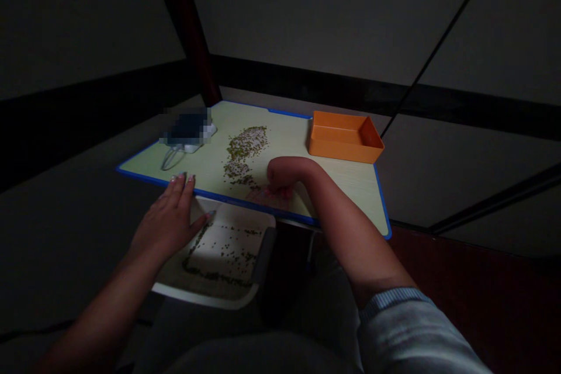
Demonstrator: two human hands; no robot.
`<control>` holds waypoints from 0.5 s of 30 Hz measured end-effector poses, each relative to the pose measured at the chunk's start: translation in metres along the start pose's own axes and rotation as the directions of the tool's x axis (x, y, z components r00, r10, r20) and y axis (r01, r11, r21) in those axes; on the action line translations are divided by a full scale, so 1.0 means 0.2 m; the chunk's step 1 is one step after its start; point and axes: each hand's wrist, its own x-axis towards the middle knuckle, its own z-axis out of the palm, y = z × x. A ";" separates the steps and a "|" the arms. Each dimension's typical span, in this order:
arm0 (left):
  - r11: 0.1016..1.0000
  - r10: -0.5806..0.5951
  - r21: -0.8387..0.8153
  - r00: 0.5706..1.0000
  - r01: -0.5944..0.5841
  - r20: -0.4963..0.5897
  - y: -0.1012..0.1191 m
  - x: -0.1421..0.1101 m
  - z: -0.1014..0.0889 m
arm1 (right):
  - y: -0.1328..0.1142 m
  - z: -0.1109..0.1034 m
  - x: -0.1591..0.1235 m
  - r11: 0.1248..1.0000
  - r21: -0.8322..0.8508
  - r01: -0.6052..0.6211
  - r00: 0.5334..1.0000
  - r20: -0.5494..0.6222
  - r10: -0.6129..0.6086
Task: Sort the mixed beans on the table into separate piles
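My left hand lies on the rim of a white tray, fingers stretched out, fingertips touching the near edge of the table. The tray sits below that edge and holds several small green beans. My right hand is bent at the wrist with its fingers curled down onto the table close to its near edge, beside a pile of beans and pale grains. Whatever is under those fingers is hidden.
An orange rectangular box stands at the table's far right. A dark blurred object on something white with a cord lies at the far left. The table has a blue border. The room around is dark.
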 end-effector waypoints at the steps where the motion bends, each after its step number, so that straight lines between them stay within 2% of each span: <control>1: 1.000 0.000 -0.003 1.000 0.000 -0.001 0.00 0.00 0.00 | 0.00 0.00 0.00 1.000 0.000 0.012 1.000 -0.001 -0.012; 6: 1.000 -0.006 -0.003 1.000 0.006 0.006 0.00 0.00 0.00 | -0.02 -0.01 -0.02 0.985 -0.103 0.141 0.987 -0.060 -0.148; 10: 1.000 -0.008 -0.029 1.000 0.008 -0.010 -0.01 0.00 0.01 | -0.01 -0.01 -0.01 0.966 0.006 0.258 0.960 -0.110 -0.256; 15: 0.999 -0.014 -0.048 0.999 0.012 -0.033 -0.01 -0.01 0.03 | -0.02 0.01 0.02 0.946 0.049 0.321 0.900 -0.326 -0.289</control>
